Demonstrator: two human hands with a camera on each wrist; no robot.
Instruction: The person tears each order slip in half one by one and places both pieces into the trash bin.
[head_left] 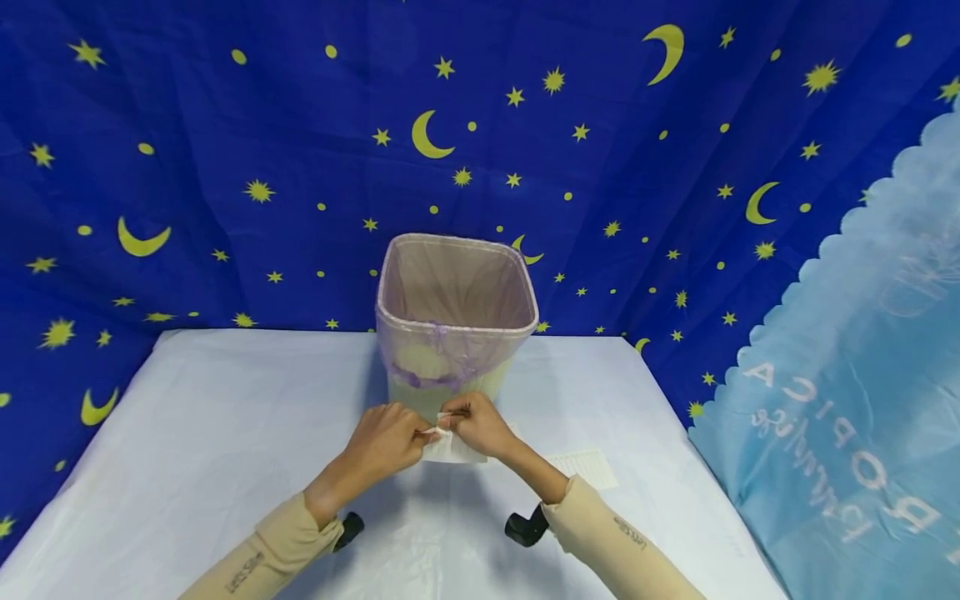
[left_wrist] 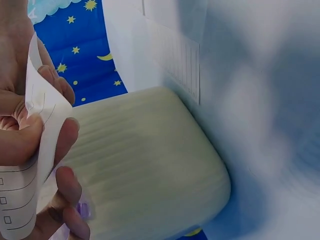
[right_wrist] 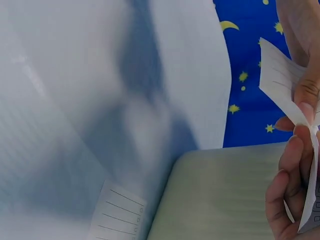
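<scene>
A white lined sheet of paper with small checkboxes (head_left: 455, 451) is held between both hands in front of the bin. My left hand (head_left: 386, 435) pinches it between thumb and fingers at one side. The right hand (head_left: 478, 425) pinches it close beside, the fingertips of the two hands nearly meeting. In the left wrist view the paper (left_wrist: 21, 200) bends sharply near the thumb; in the right wrist view the paper (right_wrist: 278, 75) is creased at the pinch. Whether it is torn there I cannot tell. Behind the hands stands a pale bin (head_left: 411, 402) with a translucent purple liner (head_left: 408, 337) folded over its rim.
Another lined sheet (head_left: 588, 468) lies flat on the white-covered table (head_left: 247, 417), right of the bin. Dark blue star-and-moon cloth (head_left: 285, 150) hangs behind, and a light blue printed cloth (head_left: 862, 375) at the right. Black wrist-worn pieces (head_left: 525, 528) show under the sleeves.
</scene>
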